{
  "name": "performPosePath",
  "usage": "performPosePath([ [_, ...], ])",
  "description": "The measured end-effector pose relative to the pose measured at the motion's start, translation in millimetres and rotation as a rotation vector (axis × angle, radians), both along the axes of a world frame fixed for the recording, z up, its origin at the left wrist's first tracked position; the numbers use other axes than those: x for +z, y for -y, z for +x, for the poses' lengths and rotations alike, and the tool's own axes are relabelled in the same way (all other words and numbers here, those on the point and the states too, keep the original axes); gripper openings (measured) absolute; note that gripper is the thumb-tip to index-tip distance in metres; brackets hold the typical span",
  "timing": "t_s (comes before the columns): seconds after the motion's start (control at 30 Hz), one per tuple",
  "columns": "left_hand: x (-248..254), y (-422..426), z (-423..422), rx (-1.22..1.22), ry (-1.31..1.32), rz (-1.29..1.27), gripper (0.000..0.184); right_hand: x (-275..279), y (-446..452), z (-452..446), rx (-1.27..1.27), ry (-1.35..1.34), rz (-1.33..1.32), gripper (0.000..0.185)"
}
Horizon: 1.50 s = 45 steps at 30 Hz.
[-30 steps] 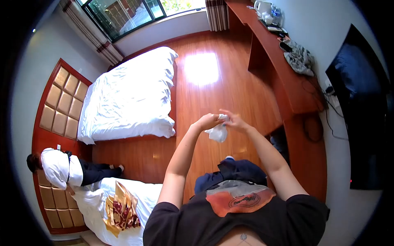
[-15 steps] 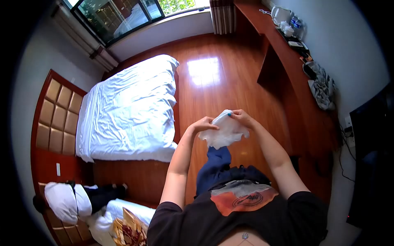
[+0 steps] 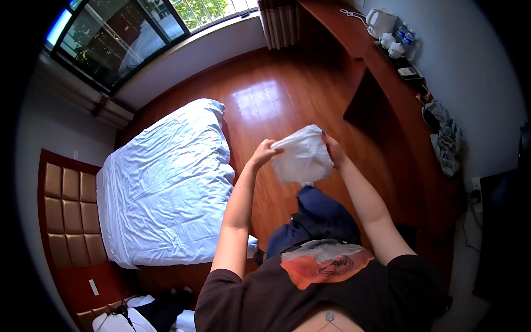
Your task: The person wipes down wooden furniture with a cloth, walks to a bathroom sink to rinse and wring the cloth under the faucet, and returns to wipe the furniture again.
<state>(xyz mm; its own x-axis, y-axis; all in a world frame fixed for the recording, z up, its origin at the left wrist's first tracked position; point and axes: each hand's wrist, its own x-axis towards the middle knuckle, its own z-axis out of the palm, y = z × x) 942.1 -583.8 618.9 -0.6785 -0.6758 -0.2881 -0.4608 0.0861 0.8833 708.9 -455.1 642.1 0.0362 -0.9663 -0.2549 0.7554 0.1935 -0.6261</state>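
Note:
A thin, whitish, see-through plastic bag (image 3: pixel 303 157) hangs stretched between my two hands above the floor, in front of my legs. My left hand (image 3: pixel 265 154) pinches its upper left edge between thumb and fingers. On the other side, my right hand (image 3: pixel 333 150) grips the upper right edge, thumb uppermost; part of its fingers is hidden behind the bag. The bag's lower part hangs loose, and I cannot tell whether anything is inside.
A bed with a rumpled white sheet (image 3: pixel 166 188) stands to my left. Along the right wall runs a long wooden desk (image 3: pixel 381 94) bearing a kettle (image 3: pixel 380 23), cups, bottles and a crumpled grey cloth (image 3: pixel 444 141). Another person (image 3: pixel 138 315) is at lower left.
My hands have risen and spread farther apart, and the bag is opened out wider between them. My view has turned, so the bed and the other person sit lower.

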Motion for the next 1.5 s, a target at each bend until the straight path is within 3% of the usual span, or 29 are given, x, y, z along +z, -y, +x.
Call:
performPosePath([
  [0.1,-13,49,-16,0.270,-0.272,0.416,0.054,-13,65,-8,0.004,0.141,0.029,0.041],
  [0.23,-11,131,-48,0.384,-0.236,0.843,0.070,-19,164,-33,-0.011,0.263,0.021,0.037],
  [0.33,3,200,-65,0.246,-0.405,1.117,0.071,-14,238,-61,-0.029,0.264,0.022,0.036],
  [0.37,25,215,-72,0.258,-0.419,1.110,0.064,-17,259,-73,0.012,0.292,0.032,0.035],
  [0.5,12,304,-96,0.278,-0.902,0.920,0.053,-30,343,-108,0.025,0.344,0.091,0.036],
  [0.63,2,385,-105,0.231,-1.060,0.940,0.054,-45,407,-136,0.156,0.343,0.201,0.034],
  [0.73,10,438,-115,0.149,-0.886,1.067,0.054,-53,449,-151,0.108,0.303,0.219,0.035],
  [0.87,-23,535,-134,0.156,-0.448,1.119,0.054,-64,507,-166,-0.040,0.266,0.258,0.036],
  [1.0,-30,615,-170,-0.013,-0.148,0.982,0.042,-65,556,-176,-0.149,0.216,0.147,0.037],
  [1.07,-57,672,-185,-0.054,-0.097,1.031,0.037,-61,584,-179,-0.107,0.169,0.168,0.036],
  [1.2,-11,729,-219,-0.150,-0.075,0.922,0.033,-60,624,-177,-0.180,-0.230,0.239,0.039],
  [1.33,-29,789,-247,-0.276,-0.040,0.922,0.039,-63,663,-178,-0.305,-0.183,0.388,0.038],
  [1.47,-56,816,-287,-0.440,0.258,0.800,0.046,-66,669,-187,-0.313,-0.102,0.479,0.035],
  [1.5,-66,823,-299,-0.472,0.176,0.675,0.041,-67,670,-193,-0.296,-0.091,0.498,0.038],
])
